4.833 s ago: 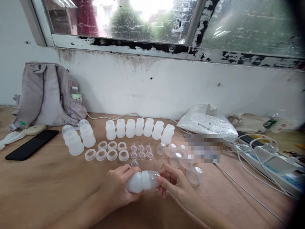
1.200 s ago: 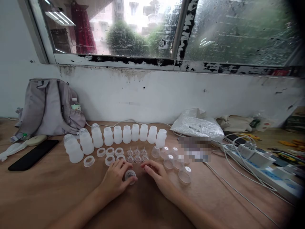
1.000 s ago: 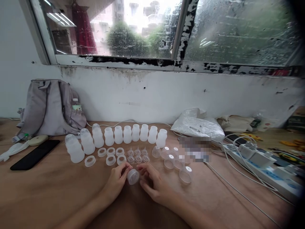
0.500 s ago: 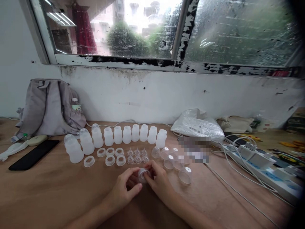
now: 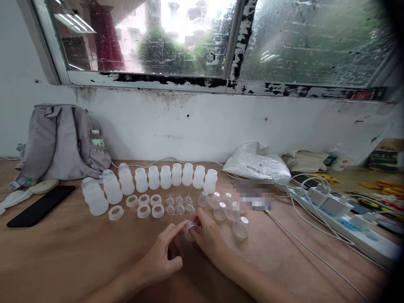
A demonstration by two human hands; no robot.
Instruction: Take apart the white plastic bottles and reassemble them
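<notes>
Fingers of my right hand [image 5: 208,237] grip a translucent bottle collar ring [image 5: 189,232] just above the table; whether a teat sits inside it I cannot tell. My left hand [image 5: 164,252] is open, thumb apart, its index fingertip at the ring's left rim. Beyond the hands lie several loose collar rings [image 5: 144,211] and several clear silicone teats [image 5: 179,209]. Clear dome caps [image 5: 240,229] stand to the right. Behind them runs a row of frosted baby bottles [image 5: 166,177]; three at the left end, such as the capped bottle [image 5: 94,197], have clear caps on.
At the left lie a black phone [image 5: 41,206] and a grey backpack [image 5: 63,139]. A plastic bag [image 5: 257,164] rests against the wall. On the right, a power strip [image 5: 372,242] with chargers trails white cables [image 5: 303,252] over the table.
My left thumb has come away from the ring and moved slightly left and down. The right hand still holds the ring. The view has shifted a little to the right.
</notes>
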